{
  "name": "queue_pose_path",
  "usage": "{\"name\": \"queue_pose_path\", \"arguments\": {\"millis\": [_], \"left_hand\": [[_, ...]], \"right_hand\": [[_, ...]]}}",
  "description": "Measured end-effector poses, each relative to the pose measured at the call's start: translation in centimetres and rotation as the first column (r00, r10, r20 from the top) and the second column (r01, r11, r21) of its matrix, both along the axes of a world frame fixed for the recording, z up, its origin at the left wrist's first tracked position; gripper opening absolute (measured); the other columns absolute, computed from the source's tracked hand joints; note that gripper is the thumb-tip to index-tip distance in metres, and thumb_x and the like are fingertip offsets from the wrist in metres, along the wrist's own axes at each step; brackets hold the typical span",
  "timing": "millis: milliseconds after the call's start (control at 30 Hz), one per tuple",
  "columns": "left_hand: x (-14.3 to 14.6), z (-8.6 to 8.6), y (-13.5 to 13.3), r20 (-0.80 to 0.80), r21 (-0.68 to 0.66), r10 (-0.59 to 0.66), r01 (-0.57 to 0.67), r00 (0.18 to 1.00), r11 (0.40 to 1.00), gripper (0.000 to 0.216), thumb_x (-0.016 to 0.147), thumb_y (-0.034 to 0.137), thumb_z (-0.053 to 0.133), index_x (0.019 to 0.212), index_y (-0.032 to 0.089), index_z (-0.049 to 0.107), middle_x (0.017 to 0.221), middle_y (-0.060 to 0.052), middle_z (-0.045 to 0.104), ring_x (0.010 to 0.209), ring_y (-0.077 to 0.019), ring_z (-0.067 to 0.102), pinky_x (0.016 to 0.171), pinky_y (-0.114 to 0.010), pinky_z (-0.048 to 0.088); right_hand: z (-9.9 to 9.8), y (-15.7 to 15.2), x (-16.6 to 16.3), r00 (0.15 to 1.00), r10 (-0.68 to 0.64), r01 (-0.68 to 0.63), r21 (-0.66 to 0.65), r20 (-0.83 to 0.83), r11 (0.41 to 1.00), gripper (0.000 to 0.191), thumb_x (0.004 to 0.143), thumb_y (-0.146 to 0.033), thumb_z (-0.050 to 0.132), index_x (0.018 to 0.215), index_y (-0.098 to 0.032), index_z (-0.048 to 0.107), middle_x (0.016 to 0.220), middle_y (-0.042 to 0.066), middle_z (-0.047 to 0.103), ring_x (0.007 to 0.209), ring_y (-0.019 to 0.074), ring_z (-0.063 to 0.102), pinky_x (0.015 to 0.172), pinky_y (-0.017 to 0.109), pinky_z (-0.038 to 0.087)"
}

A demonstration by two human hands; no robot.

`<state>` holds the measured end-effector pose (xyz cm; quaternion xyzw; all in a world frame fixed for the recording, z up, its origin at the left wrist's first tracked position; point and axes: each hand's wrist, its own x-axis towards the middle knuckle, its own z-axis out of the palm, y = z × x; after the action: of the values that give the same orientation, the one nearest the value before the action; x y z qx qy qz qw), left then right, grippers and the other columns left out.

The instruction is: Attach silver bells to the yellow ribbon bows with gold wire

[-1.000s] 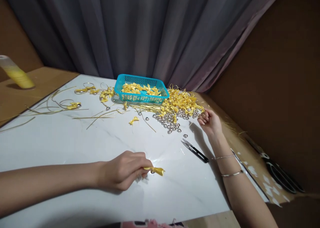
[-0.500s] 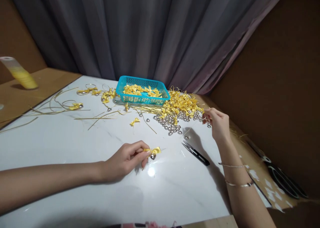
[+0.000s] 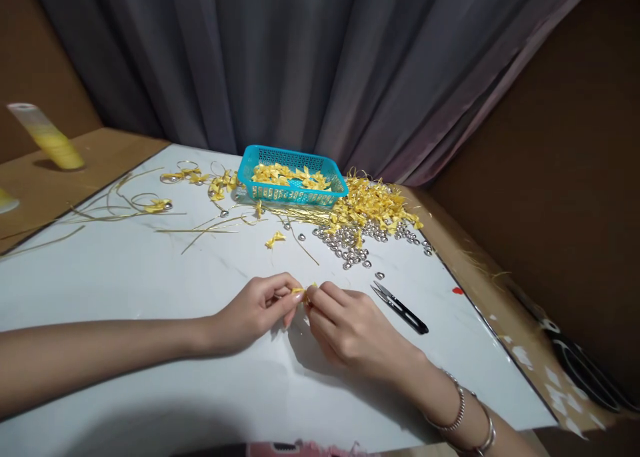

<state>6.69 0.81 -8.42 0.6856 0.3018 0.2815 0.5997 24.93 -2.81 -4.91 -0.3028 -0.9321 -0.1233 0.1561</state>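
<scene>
Between my two hands, above the white tabletop [image 3: 150,283], is a small yellow ribbon bow [image 3: 299,290]. My left hand [image 3: 263,303] pinches it from the left between thumb and fingers. From the right, the fingers of my right hand [image 3: 345,320] close on the same bow and cover most of it. The silver heart bead seen on the bow earlier is hidden now. Black thread snips [image 3: 403,308] lie just right of my right hand, blades pointing up and left. A loose silver heart bead [image 3: 380,275] rests above the snips.
Behind are a turquoise basket [image 3: 295,193] of yellow bows, a heap of bows [image 3: 377,203] and scattered silver beads [image 3: 345,243]. Gold cords [image 3: 200,230] spread to the left. A yellow thread spool [image 3: 55,143] stands far left. Large scissors [image 3: 580,363] lie at right.
My right hand has come from the bead and bow pile at the right to the bow in my left hand, closing on it. My left hand keeps its pinch. The view has shifted slightly.
</scene>
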Motion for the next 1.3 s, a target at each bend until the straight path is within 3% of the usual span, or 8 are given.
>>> {"name": "queue_pose_path", "arguments": {"millis": [267,400,467,567,700,800,933,1300], "left_hand": [[0.1,0.0,0.2,0.015,0.024,0.058,-0.058,0.998,0.998,0.024,0.09,0.036,0.045,0.08,0.015,0.052,0.056,0.005,0.048,0.051,-0.0088,0.041,0.05,-0.023,0.032],[0.2,0.1,0.3,0.025,0.043,0.066,-0.067,0.997,0.997,0.024,0.09,0.035,0.044,0.081,0.015,0.053,0.058,0.004,0.051,0.053,-0.0093,0.043,0.052,-0.023,0.033],[0.2,0.0,0.4,0.019,0.048,0.071,-0.071,0.997,0.996,0.023,0.091,0.034,0.044,0.082,0.015,0.054,0.059,0.003,0.053,0.055,-0.0097,0.044,0.053,-0.024,0.034],[0.1,0.0,0.4,0.018,0.051,0.072,-0.073,0.997,0.996,0.021,0.09,0.032,0.045,0.083,0.015,0.055,0.06,0.003,0.054,0.057,-0.0101,0.046,0.054,-0.024,0.035],[0.0,-0.1,0.4,0.031,0.068,0.053,-0.055,0.998,0.996,0.021,0.09,0.031,0.045,0.081,0.015,0.056,0.059,0.003,0.054,0.058,-0.0105,0.047,0.057,-0.025,0.037],[0.0,-0.1,0.4,0.026,0.069,0.022,-0.023,0.999,0.997,0.021,0.091,0.031,0.044,0.082,0.015,0.055,0.059,0.003,0.053,0.058,-0.0106,0.046,0.056,-0.025,0.037],[-0.1,-0.3,0.3,0.013,0.057,-0.001,0.0,1.0,0.998,0.021,0.091,0.031,0.044,0.083,0.015,0.056,0.059,0.003,0.052,0.057,-0.0101,0.045,0.054,-0.025,0.035],[-0.1,0.0,0.3,0.006,0.039,-0.01,0.01,1.0,0.999,0.019,0.091,0.028,0.044,0.081,0.016,0.055,0.056,0.004,0.05,0.055,-0.0092,0.043,0.053,-0.024,0.033]], "right_hand": [[0.3,0.2,0.5,0.997,0.067,-0.067,0.01,-0.048,0.998,0.026,0.086,-0.006,0.041,0.065,-0.014,0.054,0.065,0.005,0.051,0.061,0.0149,0.04,0.046,0.029,0.025],[1.0,0.3,1.4,0.944,-0.014,-0.047,-0.177,-0.33,0.983,0.024,0.086,-0.01,0.043,0.065,-0.016,0.053,0.072,0.007,0.056,0.064,0.0151,0.045,0.052,0.029,0.033],[1.3,0.7,2.0,0.803,-0.15,-0.074,-0.346,-0.577,0.935,0.025,0.086,-0.011,0.046,0.063,-0.017,0.054,0.076,0.006,0.058,0.067,0.0148,0.05,0.059,0.03,0.04],[1.5,1.8,3.1,0.403,-0.451,-0.253,-0.571,-0.796,0.781,0.031,0.083,-0.015,0.052,0.053,-0.018,0.051,0.08,0.006,0.061,0.076,0.0167,0.058,0.067,0.031,0.046],[1.2,4.7,5.9,-0.089,-0.749,-0.566,-0.585,-0.657,0.58,0.036,0.075,-0.017,0.058,0.044,-0.017,0.039,0.069,0.003,0.058,0.07,0.0121,0.06,0.071,0.025,0.051],[0.6,6.8,9.1,-0.272,-0.817,-0.654,-0.525,-0.508,0.545,0.039,0.07,-0.009,0.06,0.049,-0.019,0.028,0.054,-0.004,0.044,0.049,0.0048,0.048,0.052,0.014,0.049],[0.1,8.5,13.0,-0.319,-0.786,-0.604,-0.525,-0.53,0.599,0.038,0.073,-0.003,0.056,0.056,-0.02,0.026,0.051,-0.009,0.031,0.037,0.0012,0.032,0.037,0.007,0.038],[0.0,8.8,20.7,-0.328,-0.676,-0.351,-0.579,-0.66,0.735,0.036,0.071,-0.006,0.054,0.047,-0.018,0.03,0.043,-0.009,0.036,0.031,-0.001,0.018,0.025,0.01,0.021]]}}
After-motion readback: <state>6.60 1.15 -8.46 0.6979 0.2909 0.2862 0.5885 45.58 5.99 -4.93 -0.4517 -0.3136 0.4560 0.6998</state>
